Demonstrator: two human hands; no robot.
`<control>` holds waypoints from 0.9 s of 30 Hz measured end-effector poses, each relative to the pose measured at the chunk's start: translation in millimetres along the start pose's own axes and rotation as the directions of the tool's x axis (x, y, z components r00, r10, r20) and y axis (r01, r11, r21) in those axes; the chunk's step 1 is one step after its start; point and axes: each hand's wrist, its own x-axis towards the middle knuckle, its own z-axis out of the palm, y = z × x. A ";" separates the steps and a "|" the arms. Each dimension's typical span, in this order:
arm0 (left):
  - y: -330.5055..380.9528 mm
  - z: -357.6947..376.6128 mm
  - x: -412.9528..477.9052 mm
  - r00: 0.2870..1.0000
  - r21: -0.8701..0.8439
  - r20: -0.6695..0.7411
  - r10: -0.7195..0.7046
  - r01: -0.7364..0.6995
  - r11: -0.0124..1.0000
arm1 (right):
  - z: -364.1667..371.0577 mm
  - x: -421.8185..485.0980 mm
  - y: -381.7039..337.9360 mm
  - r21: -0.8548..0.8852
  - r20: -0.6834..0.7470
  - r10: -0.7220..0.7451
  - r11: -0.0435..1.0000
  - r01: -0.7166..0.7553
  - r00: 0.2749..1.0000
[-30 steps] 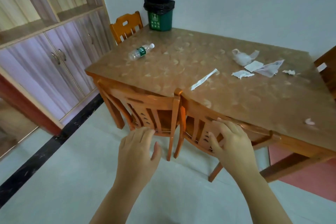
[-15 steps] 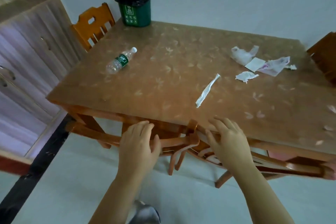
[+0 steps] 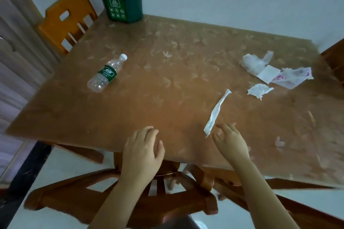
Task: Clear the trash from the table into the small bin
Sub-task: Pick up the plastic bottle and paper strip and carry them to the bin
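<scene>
A small green bin point(image 3: 123, 5) with a black liner stands at the far left corner of the brown table point(image 3: 149, 98). An empty plastic bottle point(image 3: 106, 73) lies on its side at the left. A long white paper strip point(image 3: 216, 112) lies near the front edge. My right hand point(image 3: 229, 141) is open, its fingertips just beside the strip's near end. My left hand point(image 3: 142, 151) hovers open over the front edge, holding nothing. At the right lie a crumpled clear bag point(image 3: 254, 61), a white paper square point(image 3: 268, 73), a printed wrapper point(image 3: 292, 77) and a crumpled tissue point(image 3: 259, 90).
Two wooden chairs point(image 3: 130, 197) are pushed under the table's near side, below my arms. Another chair point(image 3: 66, 21) stands at the left end and one point(image 3: 335, 57) at the right. A small pale scrap point(image 3: 279, 142) lies near the front right. A cabinet point(image 3: 16, 52) lines the left wall.
I have come closer to the table. Both hands moved forward from the chair backs to above the table's front edge, and the right hand now reaches the paper strip's near end.
</scene>
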 end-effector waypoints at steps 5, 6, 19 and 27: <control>-4.6 7.2 29.9 0.999 0.033 0.020 -0.031 0.030 0.999 | 31.2 60.1 22.6 -0.072 0.156 0.066 0.996 -0.055 0.986; -5.8 8.4 34.1 0.999 0.041 0.021 -0.030 0.029 0.999 | 36.6 66.4 24.5 -0.040 0.162 0.119 0.993 -0.114 0.980; -26.5 20.6 46.0 0.992 0.049 0.018 -0.128 0.127 0.991 | 84.9 98.8 18.8 0.112 0.074 0.275 0.953 -0.282 0.959; -34.0 9.0 28.1 0.986 0.025 -0.009 -0.168 0.168 0.985 | 96.7 87.3 10.3 0.235 0.062 0.263 0.934 -0.271 0.963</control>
